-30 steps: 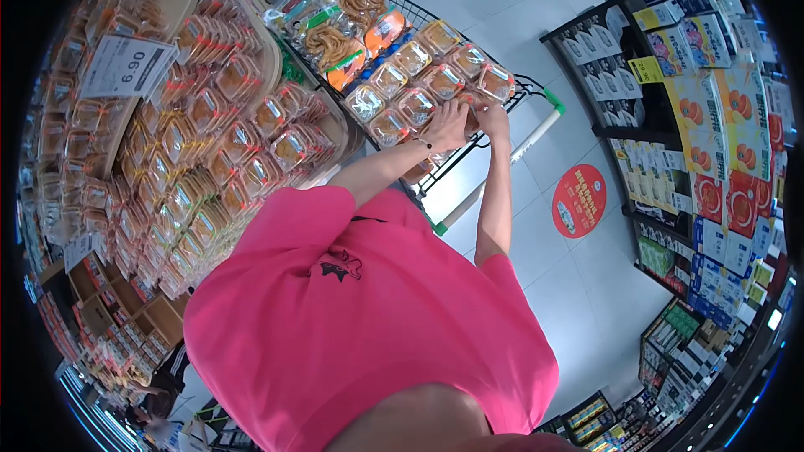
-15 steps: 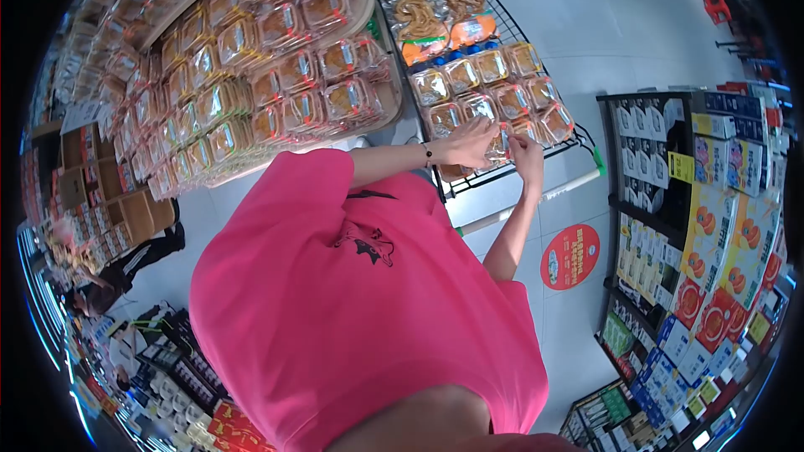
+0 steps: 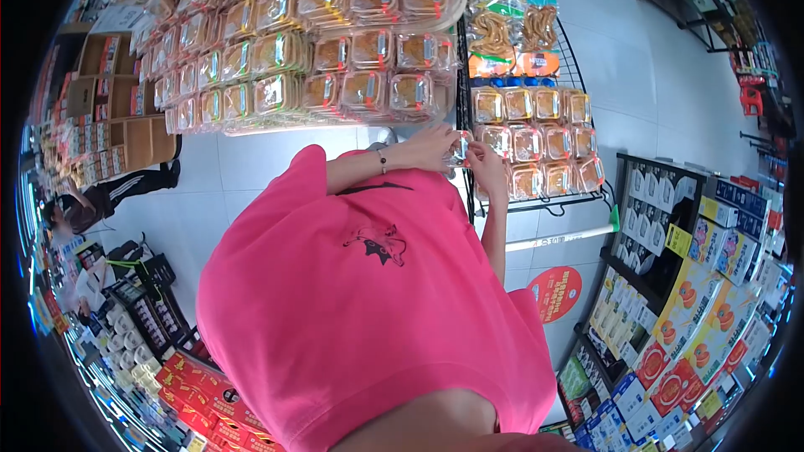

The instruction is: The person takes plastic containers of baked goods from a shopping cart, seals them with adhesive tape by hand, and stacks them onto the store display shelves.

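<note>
Holding a small, clear plastic clamshell box [image 3: 459, 147] with red-orange edges and a pale label, kept it raised between both hands just by the left edge of a black wire shopping cart [image 3: 463, 67]. Gripped it with the left hand [image 3: 429, 148], fingers bent around the plastic, and with the right hand [image 3: 488, 169], fingers narrowed to a pinch. Used two hands probably to steady a light, slippery shell and keep the contents level. Saw similar clear boxes with yellow or red edges [image 3: 557, 144] in rows toward the cart's near edge, laid flat and side by side, seemingly to save room and protect the food. Saw clear bags of brown twisted snacks [image 3: 490, 32] toward the far edge, perhaps grouped there for their soft, uneven shape. Saw more stacked clear boxes [image 3: 364, 89] left of the cart, tightly ranked, likely for easy reach. Had the clamshell box right of the left fingers and left of the right fingertips, touching both. Could not tell of any contact with the cart's rim.
</note>
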### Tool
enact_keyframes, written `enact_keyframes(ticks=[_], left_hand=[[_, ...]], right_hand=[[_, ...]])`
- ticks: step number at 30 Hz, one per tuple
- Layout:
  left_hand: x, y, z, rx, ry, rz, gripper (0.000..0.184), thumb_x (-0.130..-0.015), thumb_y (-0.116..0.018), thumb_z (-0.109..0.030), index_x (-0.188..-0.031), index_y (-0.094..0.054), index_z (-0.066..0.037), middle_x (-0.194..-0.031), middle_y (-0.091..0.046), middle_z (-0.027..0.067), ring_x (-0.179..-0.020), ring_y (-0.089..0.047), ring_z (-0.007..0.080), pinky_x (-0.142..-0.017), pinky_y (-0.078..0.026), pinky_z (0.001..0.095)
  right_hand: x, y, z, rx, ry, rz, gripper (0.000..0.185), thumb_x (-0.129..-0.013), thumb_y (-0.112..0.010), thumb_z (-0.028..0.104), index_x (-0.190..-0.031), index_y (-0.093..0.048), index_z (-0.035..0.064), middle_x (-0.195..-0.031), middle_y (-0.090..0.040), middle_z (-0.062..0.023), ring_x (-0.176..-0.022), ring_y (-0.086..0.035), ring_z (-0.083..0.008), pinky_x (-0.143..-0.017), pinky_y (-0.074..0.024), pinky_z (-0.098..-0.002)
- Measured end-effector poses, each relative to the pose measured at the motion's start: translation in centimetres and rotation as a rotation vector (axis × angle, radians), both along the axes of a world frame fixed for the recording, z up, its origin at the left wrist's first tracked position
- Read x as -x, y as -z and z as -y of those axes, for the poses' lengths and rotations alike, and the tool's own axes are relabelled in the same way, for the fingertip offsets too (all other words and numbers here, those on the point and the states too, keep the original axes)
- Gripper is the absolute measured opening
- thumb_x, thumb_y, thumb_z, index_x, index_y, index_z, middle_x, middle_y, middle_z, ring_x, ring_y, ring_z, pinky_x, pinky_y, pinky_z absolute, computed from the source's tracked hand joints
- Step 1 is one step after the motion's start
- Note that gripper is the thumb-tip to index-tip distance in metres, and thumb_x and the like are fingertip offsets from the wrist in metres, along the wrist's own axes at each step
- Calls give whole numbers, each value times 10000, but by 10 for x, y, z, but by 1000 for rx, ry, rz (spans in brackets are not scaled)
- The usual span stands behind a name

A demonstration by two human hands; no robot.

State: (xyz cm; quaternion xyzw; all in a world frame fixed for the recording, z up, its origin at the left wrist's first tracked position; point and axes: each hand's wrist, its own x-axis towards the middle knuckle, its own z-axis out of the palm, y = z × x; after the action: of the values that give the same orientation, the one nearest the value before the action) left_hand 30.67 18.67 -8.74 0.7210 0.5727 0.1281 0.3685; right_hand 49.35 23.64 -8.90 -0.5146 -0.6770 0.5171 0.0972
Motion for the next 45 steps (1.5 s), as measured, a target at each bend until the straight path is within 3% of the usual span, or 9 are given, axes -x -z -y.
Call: enact_keyframes(ticks=[4, 6, 8, 12, 18, 19, 29, 35, 45], left_hand=[[30, -4, 6, -114, -55, -85, 563, -650, -765, -318, -1069, -511, -40, -1121, -480, 159, -1113, -455, 343, -961, -382, 426], [43, -6, 6, -182, -124, -71, 571, -642, -773, -302, -1076, -510, -40, -1137, -481, 157, -1123, -451, 347, -975, -375, 430], [57, -10, 2, -172, -180, -108, 571, -647, -773, -282, -1092, -512, -40, -1164, -479, 154, -1130, -449, 349, -984, -369, 430], [82, -6, -7, -439, -220, -212, 618, -660, -769, -294, -1148, -485, -43, -1198, -468, 169, -1138, -434, 357, -971, -373, 439], [107, -12, -12, -430, -249, -133, 483, -664, -737, -202, -1047, -490, -43, -1260, -405, 183, -1204, -375, 375, -1002, -328, 456], [110, -11, -12, -414, -267, -112, 482, -658, -728, -179, -1058, -497, -42, -1274, -400, 188, -1218, -368, 373, -1008, -323, 459], [110, 23, 2, -503, -299, -318, 510, -647, -700, -136, -1121, -538, -40, -1349, -377, 180, -1262, -345, 362, -1061, -280, 463], [116, 31, 1, -452, -277, -116, 488, -661, -700, -136, -1117, -551, -48, -1345, -392, 175, -1256, -355, 368, -1058, -276, 508], [119, 30, -3, -449, -264, -108, 514, -671, -707, -150, -1141, -543, -19, -1322, -393, 183, -1254, -351, 361, -1054, -284, 495]], right_hand=[[37, 4, -12, -95, -128, 29, 327, -863, -586, 163, -1137, -575, -16, -919, -669, -157, -817, -654, -229, -722, -504, -328], [54, 2, -19, -50, -117, -10, 338, -836, -591, 201, -1105, -586, -3, -952, -643, -186, -875, -632, -311, -776, -483, -392], [67, 7, -27, -174, -205, 41, 338, -862, -573, 145, -1154, -559, -25, -919, -658, -166, -822, -649, -229, -739, -498, -331], [93, 21, -41, -250, -204, -42, 358, -856, -576, 153, -1170, -556, -19, -961, -646, -190, -829, -649, -237, -748, -497, -333], [128, 0, -40, -349, -182, -6, 427, -829, -595, 153, -1226, -539, 8, -966, -603, -185, -808, -613, -278, -745, -484, -369], [130, 8, -42, -312, -184, -64, 454, -807, -581, 132, -1246, -524, 33, -1154, -565, -250, -969, -594, -376, -836, -473, -431], [138, 21, -25, -393, -227, -79, 600, -820, -550, 68, -1388, -364, 127, -1106, -543, -227, -975, -569, -398, -806, -472, -444], [138, 32, -24, -459, -207, -52, 595, -820, -548, 68, -1384, -362, 108, -1070, -538, -225, -930, -562, -413, -816, -465, -464], [145, 40, -22, -624, -135, -95, 621, -790, -558, 39, -1375, -360, 102, -1099, -551, -237, -990, -552, -416, -817, -479, -459]])
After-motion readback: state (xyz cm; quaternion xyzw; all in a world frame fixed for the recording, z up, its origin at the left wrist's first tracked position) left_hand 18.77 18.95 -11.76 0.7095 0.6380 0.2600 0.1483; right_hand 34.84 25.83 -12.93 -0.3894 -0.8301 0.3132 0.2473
